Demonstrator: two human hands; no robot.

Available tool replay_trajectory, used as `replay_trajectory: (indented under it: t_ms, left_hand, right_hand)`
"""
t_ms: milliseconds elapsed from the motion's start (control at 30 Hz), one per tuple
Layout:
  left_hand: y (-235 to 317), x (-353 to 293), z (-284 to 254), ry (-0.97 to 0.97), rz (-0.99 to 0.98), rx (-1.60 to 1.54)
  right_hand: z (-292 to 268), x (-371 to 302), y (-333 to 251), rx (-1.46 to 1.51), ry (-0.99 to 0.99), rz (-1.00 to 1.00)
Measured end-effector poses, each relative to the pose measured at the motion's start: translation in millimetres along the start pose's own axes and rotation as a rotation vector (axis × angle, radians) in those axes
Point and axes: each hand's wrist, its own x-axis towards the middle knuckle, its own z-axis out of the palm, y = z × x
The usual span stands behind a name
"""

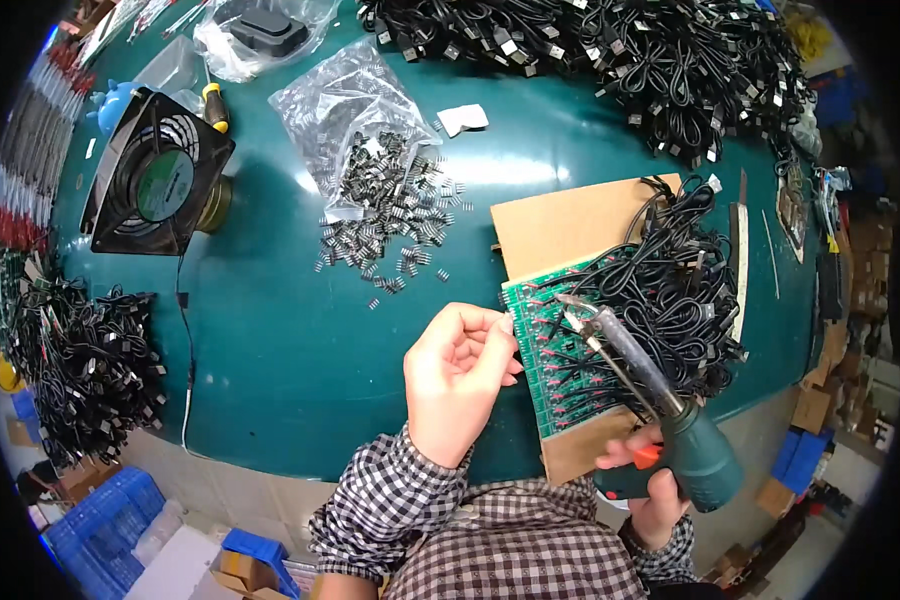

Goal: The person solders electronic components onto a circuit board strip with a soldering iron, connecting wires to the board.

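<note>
My right hand (660,505) is wrapped round the dark green handle of a soldering gun (705,455) with a red trigger. Its metal tip reaches up and left over a green circuit board panel (532,375), near the upper rows of joints. Black cables (685,300) run from the panel into a heap on its right. At the panel's left edge my left hand (457,375) has thumb and forefinger pinched together; what they hold, if anything, is too small to make out. A brown cardboard sheet (560,225) lies under the panel.
Small black pin connectors (390,225) spill from a clear plastic bag (335,100) at the middle back. A black fan (160,185) stands at left near a screwdriver (214,108). Cable bundles lie in a big pile (670,70) at far right and another pile (95,370) at left.
</note>
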Motion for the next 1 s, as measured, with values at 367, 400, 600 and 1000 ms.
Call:
replay_trajectory:
  t_ms: [367,400,600,1000]
  left_hand:
    - [1,6,-11,-0.09,-0.094,-0.077]
    - [0,6,-11,-0.1,-0.089,-0.083]
    - [1,10,-14,-0.134,-0.079,-0.075]
    - [1,11,-14,-0.151,-0.086,-0.107]
  right_hand:
    - [0,-4,2,-0.141,-0.056,-0.011]
    - [-1,-3,2,-0.143,-0.055,-0.011]
    - [1,-2,3,-0.142,-0.082,-0.022]
    - [-2,-3,7,-0.012,-0.091,0.03]
